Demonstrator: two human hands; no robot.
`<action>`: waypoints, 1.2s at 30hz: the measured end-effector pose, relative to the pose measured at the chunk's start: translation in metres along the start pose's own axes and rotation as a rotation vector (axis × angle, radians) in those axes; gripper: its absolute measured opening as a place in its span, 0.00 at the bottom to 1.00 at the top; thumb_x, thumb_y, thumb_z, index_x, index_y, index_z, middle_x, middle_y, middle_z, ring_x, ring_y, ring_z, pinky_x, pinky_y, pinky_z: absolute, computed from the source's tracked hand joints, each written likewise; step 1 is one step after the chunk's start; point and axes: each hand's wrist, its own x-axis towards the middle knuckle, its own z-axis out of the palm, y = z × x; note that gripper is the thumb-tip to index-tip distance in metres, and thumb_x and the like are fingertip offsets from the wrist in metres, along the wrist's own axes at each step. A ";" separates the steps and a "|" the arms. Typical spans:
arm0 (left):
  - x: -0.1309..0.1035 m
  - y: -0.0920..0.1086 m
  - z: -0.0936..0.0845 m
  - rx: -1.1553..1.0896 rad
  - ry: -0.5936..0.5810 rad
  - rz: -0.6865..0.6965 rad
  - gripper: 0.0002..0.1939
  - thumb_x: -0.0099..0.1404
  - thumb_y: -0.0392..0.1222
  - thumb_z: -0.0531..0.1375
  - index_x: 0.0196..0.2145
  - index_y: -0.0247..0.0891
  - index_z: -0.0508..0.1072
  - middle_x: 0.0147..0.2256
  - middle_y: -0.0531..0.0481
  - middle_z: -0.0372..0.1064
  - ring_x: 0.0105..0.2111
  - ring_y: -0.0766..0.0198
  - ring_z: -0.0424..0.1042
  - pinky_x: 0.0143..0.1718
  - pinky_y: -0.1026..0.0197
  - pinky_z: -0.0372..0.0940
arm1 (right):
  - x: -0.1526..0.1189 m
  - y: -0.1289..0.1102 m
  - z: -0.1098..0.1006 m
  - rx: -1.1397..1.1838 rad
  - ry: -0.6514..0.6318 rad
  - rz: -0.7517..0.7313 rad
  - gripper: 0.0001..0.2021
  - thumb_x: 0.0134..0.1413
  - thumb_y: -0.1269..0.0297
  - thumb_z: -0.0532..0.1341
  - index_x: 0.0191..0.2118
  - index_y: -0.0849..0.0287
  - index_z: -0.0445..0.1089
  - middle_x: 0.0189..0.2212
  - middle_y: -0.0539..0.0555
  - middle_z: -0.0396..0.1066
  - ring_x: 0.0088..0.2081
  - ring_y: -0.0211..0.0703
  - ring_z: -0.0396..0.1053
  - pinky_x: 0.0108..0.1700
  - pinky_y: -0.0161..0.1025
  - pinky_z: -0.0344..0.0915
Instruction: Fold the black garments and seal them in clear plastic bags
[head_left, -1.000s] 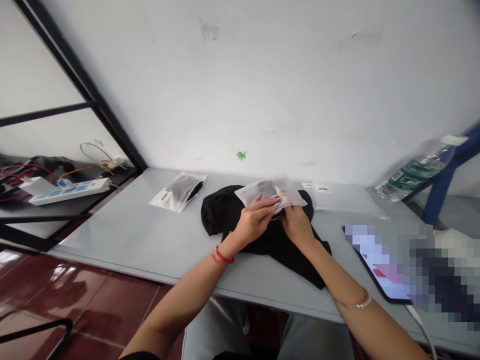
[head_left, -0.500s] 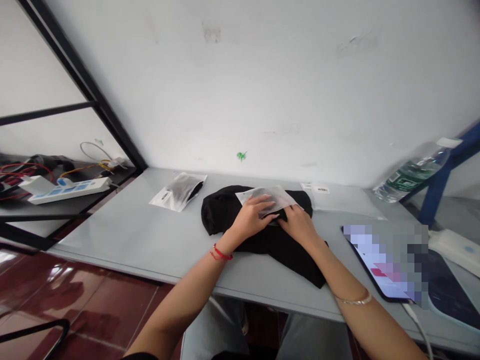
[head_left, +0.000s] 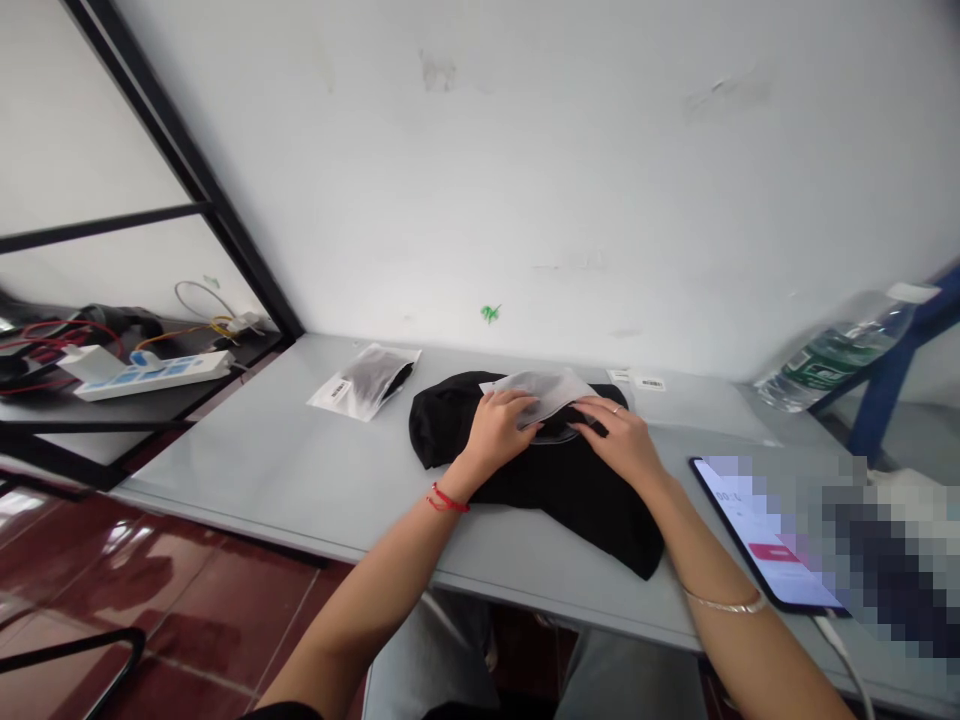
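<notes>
Frosted plastic bag (head_left: 553,386) on black fabric (head_left: 450,415), between both hands.
Probably light, limp and slippery; its rim looks best pinched at both sides. The left hand (head_left: 493,432) holds one side; the right hand (head_left: 628,442) touches the other, fingers slightly parted, grip unclear.

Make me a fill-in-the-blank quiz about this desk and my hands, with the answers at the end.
The bracelet at the wrist of your left hand is coloured ____. Both that hand and your right hand touch a translucent bag above cloth coloured ____. The label on the bottle is mostly ____. The power strip lies on the ____ side of the view.
Missing words: red; black; green; left.
</notes>
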 end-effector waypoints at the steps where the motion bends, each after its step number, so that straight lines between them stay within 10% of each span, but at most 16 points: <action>1: 0.000 0.000 0.000 0.026 0.020 0.000 0.15 0.54 0.37 0.69 0.41 0.38 0.75 0.44 0.43 0.74 0.46 0.52 0.73 0.50 0.49 0.66 | 0.001 0.000 -0.002 -0.010 0.025 0.015 0.07 0.60 0.63 0.58 0.41 0.55 0.72 0.40 0.57 0.74 0.44 0.49 0.72 0.49 0.48 0.70; 8: -0.003 0.003 0.004 0.183 -0.011 0.067 0.08 0.57 0.31 0.61 0.35 0.39 0.68 0.35 0.46 0.69 0.39 0.53 0.70 0.38 0.55 0.65 | 0.004 0.010 -0.018 -0.138 -0.008 0.259 0.22 0.49 0.51 0.67 0.46 0.57 0.64 0.40 0.59 0.66 0.46 0.56 0.65 0.46 0.51 0.68; 15: -0.003 0.001 0.007 0.280 -0.034 0.007 0.09 0.57 0.28 0.55 0.33 0.38 0.68 0.33 0.45 0.69 0.35 0.53 0.70 0.37 0.54 0.62 | -0.002 0.027 -0.022 -0.078 -0.203 0.242 0.19 0.55 0.62 0.61 0.53 0.51 0.66 0.46 0.57 0.62 0.47 0.52 0.66 0.51 0.50 0.67; 24: -0.006 0.007 0.003 0.221 -0.093 0.228 0.28 0.58 0.36 0.60 0.57 0.42 0.66 0.62 0.41 0.57 0.61 0.48 0.57 0.63 0.39 0.48 | -0.010 0.041 -0.001 -0.086 -0.229 0.248 0.13 0.53 0.71 0.55 0.40 0.57 0.76 0.46 0.60 0.64 0.50 0.53 0.65 0.54 0.55 0.64; 36: 0.005 0.010 0.025 0.354 -0.016 -0.085 0.30 0.56 0.45 0.68 0.56 0.39 0.68 0.58 0.32 0.63 0.59 0.39 0.61 0.61 0.31 0.48 | -0.003 0.034 -0.001 0.024 -0.269 0.375 0.17 0.48 0.78 0.52 0.37 0.56 0.75 0.37 0.56 0.71 0.43 0.48 0.70 0.52 0.50 0.66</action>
